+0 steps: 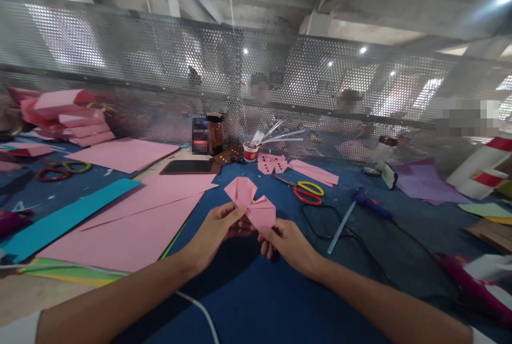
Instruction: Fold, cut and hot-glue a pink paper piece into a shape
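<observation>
Between both hands is a folded pink paper piece [261, 215] with two fanned lobes, held up above the blue table. My left hand [224, 221] pinches it near the middle, where the lobes meet. Gripping the lower edge of the right lobe is my right hand [280, 236], with its fingers curled underneath. Just beyond them lie a pink folded paper with black dots [272, 164] and a plain pink paper strip [314, 172]. Scissors with red and yellow handles [308, 192] rest to the right of these.
At left are large pink sheets [132, 226], a blue paper strip [76, 216] and another pair of scissors [64, 170]. A paper cup [250, 152] holds clear sticks. On the right are a glue gun [372, 204] with its cable and purple paper [430, 181]. Perforated metal panels [160, 72] stand behind.
</observation>
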The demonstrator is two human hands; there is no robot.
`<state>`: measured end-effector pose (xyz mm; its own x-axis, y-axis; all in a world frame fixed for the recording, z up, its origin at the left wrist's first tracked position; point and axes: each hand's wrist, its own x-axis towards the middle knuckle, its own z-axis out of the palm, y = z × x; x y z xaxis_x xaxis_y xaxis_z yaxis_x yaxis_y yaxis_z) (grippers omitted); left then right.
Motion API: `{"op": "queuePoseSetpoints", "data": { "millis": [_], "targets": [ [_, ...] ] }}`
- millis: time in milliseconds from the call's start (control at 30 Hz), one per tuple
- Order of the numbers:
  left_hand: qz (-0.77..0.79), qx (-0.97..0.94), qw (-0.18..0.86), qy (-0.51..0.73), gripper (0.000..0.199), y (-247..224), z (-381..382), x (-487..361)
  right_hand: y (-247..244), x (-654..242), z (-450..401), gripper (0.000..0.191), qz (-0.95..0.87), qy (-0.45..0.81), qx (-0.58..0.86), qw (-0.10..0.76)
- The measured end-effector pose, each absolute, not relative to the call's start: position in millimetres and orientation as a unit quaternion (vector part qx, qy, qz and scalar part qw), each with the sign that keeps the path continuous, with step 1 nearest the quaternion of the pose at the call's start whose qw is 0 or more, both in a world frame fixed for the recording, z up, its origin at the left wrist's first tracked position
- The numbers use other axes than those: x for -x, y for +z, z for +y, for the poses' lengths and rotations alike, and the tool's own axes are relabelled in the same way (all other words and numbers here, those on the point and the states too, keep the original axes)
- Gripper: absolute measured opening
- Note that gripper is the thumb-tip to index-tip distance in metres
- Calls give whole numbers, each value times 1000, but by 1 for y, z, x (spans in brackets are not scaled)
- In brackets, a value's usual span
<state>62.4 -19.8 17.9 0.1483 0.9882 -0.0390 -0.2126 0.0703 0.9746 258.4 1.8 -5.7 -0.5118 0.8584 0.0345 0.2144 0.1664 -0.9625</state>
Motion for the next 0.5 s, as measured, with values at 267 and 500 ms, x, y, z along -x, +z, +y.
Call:
{"op": "queuePoseSetpoints", "data": {
  "millis": [267,500],
  "targets": [
    [415,-463,602,501,32,16,-20,-62,-7,-260,2,39,-697,520,387,307],
    [412,-448,600,519,33,20,-20,-63,-3,-258,0,39,-691,524,386,315]
  ]
}}
